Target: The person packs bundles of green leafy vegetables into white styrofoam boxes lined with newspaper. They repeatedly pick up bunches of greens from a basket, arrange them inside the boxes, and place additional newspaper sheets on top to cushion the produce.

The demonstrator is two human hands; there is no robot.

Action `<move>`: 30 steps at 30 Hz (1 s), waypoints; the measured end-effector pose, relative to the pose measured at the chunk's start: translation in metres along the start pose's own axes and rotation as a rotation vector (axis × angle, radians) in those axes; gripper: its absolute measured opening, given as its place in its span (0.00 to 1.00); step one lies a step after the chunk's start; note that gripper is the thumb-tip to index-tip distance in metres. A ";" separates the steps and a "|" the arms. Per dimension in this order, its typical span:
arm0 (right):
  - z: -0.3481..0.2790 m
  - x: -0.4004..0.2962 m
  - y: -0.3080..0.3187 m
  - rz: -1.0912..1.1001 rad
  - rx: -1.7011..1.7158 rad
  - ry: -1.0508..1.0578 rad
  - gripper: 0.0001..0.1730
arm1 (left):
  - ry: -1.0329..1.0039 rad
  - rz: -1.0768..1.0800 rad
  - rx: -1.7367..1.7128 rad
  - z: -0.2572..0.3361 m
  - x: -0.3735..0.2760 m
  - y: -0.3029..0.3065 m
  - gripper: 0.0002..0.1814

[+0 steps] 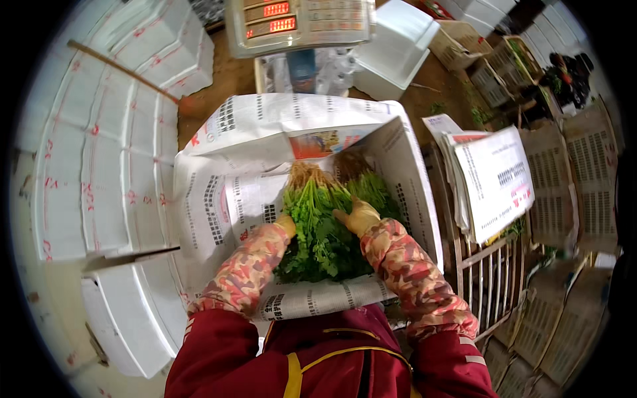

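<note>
A bunch of leafy green herbs with pale roots (318, 224) lies in a white foam box (434, 219) lined with newspaper (249, 199). Its roots point away from me and its leaves toward me. My left hand (285, 225), in a yellowish glove, is at the bunch's left edge, its fingers mostly hidden by the leaves. My right hand (359, 217), gloved alike, touches the bunch's right side with thumb and forefinger apart. A second bunch with darker roots (373, 191) lies beside it, against the box's right wall. Patterned sleeve covers are on both forearms.
A digital scale (303, 25) stands beyond the box. Stacked white foam boxes (104, 184) rise at the left, a wooden stick (124, 72) against them. Folded newspapers (495, 179) rest on a slatted crate (490, 278) at the right. Plastic crates (562, 313) stand farther right.
</note>
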State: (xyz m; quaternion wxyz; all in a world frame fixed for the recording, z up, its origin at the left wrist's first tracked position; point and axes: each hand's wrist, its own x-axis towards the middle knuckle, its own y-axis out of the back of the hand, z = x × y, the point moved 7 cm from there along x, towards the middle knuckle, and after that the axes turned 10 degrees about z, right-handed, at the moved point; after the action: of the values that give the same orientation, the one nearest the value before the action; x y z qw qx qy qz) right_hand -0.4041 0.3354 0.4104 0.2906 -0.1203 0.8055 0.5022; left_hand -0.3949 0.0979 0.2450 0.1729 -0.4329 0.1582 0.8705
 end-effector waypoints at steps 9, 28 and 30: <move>0.007 -0.134 0.047 0.342 0.222 0.268 0.30 | -1.138 0.704 0.760 0.184 -0.109 -0.045 0.27; 0.342 -0.764 -0.038 1.580 0.784 -0.776 0.29 | -1.330 0.211 1.006 0.297 -0.096 -0.166 0.24; 0.385 -0.877 -0.169 1.554 0.923 -1.275 0.31 | -1.305 -0.252 0.798 0.281 -0.220 -0.302 0.25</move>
State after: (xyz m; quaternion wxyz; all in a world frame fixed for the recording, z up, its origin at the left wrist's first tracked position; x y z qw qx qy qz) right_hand 0.5151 0.5088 0.6761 0.2748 0.8191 0.4742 0.1691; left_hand -0.3350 0.4497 0.5464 0.4718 0.2477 0.2754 0.8001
